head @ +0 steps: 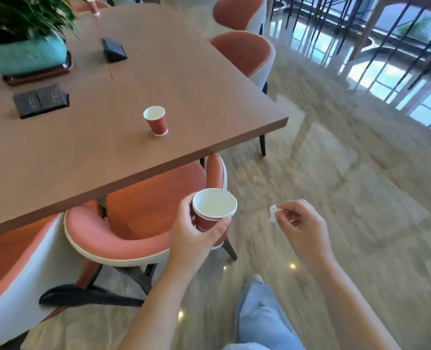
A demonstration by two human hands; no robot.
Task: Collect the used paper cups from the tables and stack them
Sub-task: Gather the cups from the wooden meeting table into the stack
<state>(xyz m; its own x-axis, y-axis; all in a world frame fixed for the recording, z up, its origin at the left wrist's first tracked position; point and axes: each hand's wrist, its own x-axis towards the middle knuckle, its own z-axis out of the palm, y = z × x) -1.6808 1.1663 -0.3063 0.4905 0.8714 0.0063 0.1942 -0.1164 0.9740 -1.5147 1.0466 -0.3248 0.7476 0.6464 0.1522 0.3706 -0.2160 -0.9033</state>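
My left hand [193, 229] grips a stack of red paper cups [213, 210] with white insides, held upright over the floor just off the table's near corner. Two rims show at the top of the stack. My right hand [301, 221] pinches a small white scrap of paper [273, 216] to the right of the stack. One more red paper cup [156, 120] stands upright on the brown table [209, 97], near its front right corner. Another red cup [93, 6] shows blurred at the table's far end.
Pink-and-white chairs [123, 233] are tucked under the near edge, and more chairs [247, 51] line the right side. A potted plant in a teal pot [25, 56] and black boxes [41, 101] sit on the table. Glossy floor [348, 185] opens to the right.
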